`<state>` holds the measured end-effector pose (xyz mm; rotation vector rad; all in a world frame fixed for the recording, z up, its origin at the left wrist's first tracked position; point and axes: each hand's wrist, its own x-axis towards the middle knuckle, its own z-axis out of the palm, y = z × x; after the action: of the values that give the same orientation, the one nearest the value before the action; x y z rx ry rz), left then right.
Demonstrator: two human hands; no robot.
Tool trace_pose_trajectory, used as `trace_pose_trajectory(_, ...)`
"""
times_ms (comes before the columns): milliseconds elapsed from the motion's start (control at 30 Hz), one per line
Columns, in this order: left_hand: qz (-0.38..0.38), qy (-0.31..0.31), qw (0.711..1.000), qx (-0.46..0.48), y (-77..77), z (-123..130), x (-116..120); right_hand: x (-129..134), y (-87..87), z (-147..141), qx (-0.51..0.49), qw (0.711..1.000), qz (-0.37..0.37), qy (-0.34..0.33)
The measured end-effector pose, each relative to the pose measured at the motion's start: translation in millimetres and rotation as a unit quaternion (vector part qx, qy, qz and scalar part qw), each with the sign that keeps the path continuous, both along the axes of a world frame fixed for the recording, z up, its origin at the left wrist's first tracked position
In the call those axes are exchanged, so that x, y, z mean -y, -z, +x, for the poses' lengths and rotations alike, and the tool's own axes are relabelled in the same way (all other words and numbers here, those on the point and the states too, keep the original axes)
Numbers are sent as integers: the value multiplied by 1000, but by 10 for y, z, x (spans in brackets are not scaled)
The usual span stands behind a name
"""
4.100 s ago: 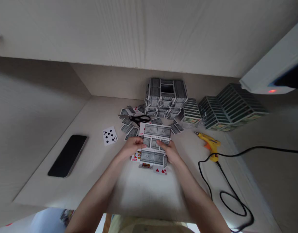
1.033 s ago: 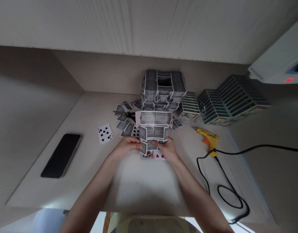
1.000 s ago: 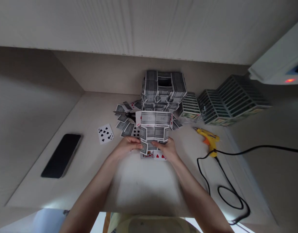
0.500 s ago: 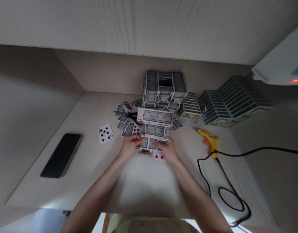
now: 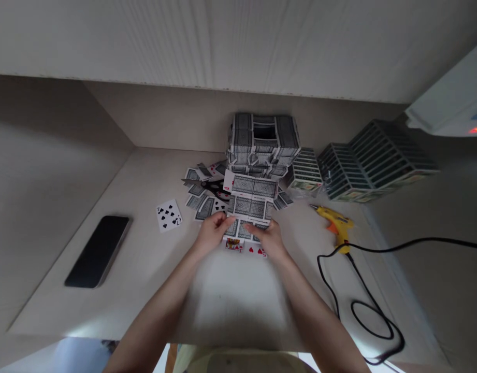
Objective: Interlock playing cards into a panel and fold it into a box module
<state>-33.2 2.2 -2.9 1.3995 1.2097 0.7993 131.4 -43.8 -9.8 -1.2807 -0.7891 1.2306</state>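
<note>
A joined panel of playing cards, mostly with patterned backs up, lies between my hands in the middle of the desk. My left hand pinches its near left edge, thumb on top. On the right side, my right hand grips the same panel with the thumb across the cards. Two card faces show at the near end, one a picture card and one a five of hearts. Behind the panel stands a boxy structure of cards with an opening in its top.
Loose cards and black scissors lie left of the panel. Further left are a seven of spades and a phone. On the right are a yellow glue gun, its black cable, and slatted card structures.
The panel has shifted slightly to the right and its far end is tilted differently. More of the picture card shows at the near end. Both hands keep their hold.
</note>
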Motion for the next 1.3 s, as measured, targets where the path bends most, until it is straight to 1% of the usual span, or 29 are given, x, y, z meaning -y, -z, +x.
trace_pose_trajectory(33, -30, 32, 999, 27, -11, -36, -24, -2, -2, 3, 3, 1000, 0, 2)
trace_pose_trajectory(67, -66, 78, 993, 58, -26, -73, -46, -3, -5, 6, 6, 1000, 0, 3)
trace_pose_trajectory(133, -139, 165, 970, 108, -62, -141, -77, -7, -8, 9, 12, 1000, 0, 2)
trace_pose_trajectory(167, -166, 188, 961, 116, -78, -166, -83, -9, -7, 11, 15, 1000, 1, 0)
trace_pose_trajectory(200, -178, 192, 959, 112, -90, -184, -83, -9, -6, 14, 17, 1000, 2, -2)
trace_pose_trajectory(267, -169, 166, 969, 74, -99, -194, -70, -10, 0, 24, 15, 1000, 5, -8)
trace_pose_trajectory(333, -140, 127, 982, 26, -90, -180, -49, -9, 7, 37, 5, 1000, 5, -13)
trace_pose_trajectory(400, -126, 99, 987, 7, -79, -154, -30, -9, 9, 49, -4, 1000, 2, -15)
trace_pose_trajectory(600, -178, 54, 979, 81, -96, -94, -6, -21, -1, 53, -23, 1000, 0, -20)
trace_pose_trajectory(700, -169, 62, 980, 79, -88, -109, -12, -20, -6, 51, -28, 999, -2, -25)
trace_pose_trajectory(767, -155, 92, 980, 84, -64, -140, -27, -9, -19, 56, -26, 999, -7, -21)
trace_pose_trajectory(800, -150, 107, 977, 106, -48, -160, -37, 0, -31, 63, -24, 999, -11, -24)
trace_pose_trajectory(867, -141, 125, 963, 191, -15, -201, -63, 22, -59, 84, -18, 998, -22, -50)
trace_pose_trajectory(933, -141, 129, 937, 293, 8, -240, -94, 40, -82, 114, -12, 994, -35, -105)
trace_pose_trajectory(1000, -166, 120, 908, 366, 14, -266, -127, 47, -86, 147, -6, 986, -41, -164)
trace_pose_trajectory(1033, -185, 108, 897, 387, 11, -274, -143, 46, -80, 163, -1, 981, -40, -191)
trace_pose_trajectory(1100, -212, 73, 889, 400, 0, -280, -171, 40, -61, 192, 9, 970, -35, -241)
trace_pose_trajectory(1167, -218, 44, 891, 395, -5, -280, -190, 35, -46, 217, 17, 959, -29, -281)
trace_pose_trajectory(1233, -212, 30, 898, 385, 1, -281, -195, 39, -48, 237, 8, 955, -14, -297)
trace_pose_trajectory(1300, -209, 29, 904, 372, 10, -283, -186, 45, -66, 248, -30, 958, 15, -286)
